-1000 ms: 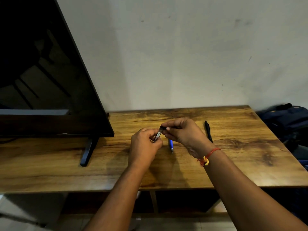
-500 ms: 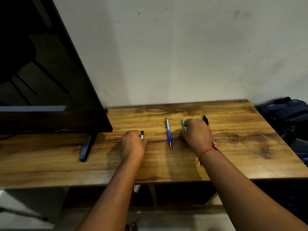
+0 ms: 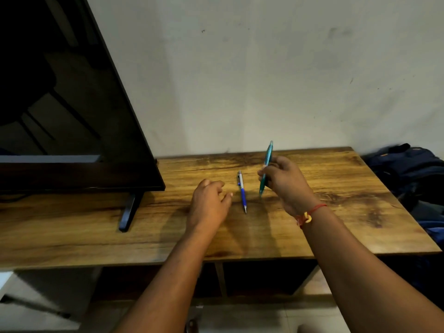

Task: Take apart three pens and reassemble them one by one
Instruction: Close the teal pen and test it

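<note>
head view. the right hand [image 3: 286,183] gripped a teal pen [image 3: 267,162] at mid-barrel, lifted clear of the counter [image 3: 336,212] and nearly upright, its upper end leaning slightly to the right and its lower end pointing down at the wood. the left hand [image 3: 209,200] hovered low over the counter, fingers loosely curled, with nothing visible in it. between the two hands a blue-and-white pen [image 3: 242,191] lay flat, long axis running away from the person, tip toward the near edge, just right of the left fingertips. the teal pen stood to the right of the free left hand, so a two-handed grip would likely require that hand to cross above the lying pen. count: two pens in view, one held and one lying; a third was not visible.
</note>
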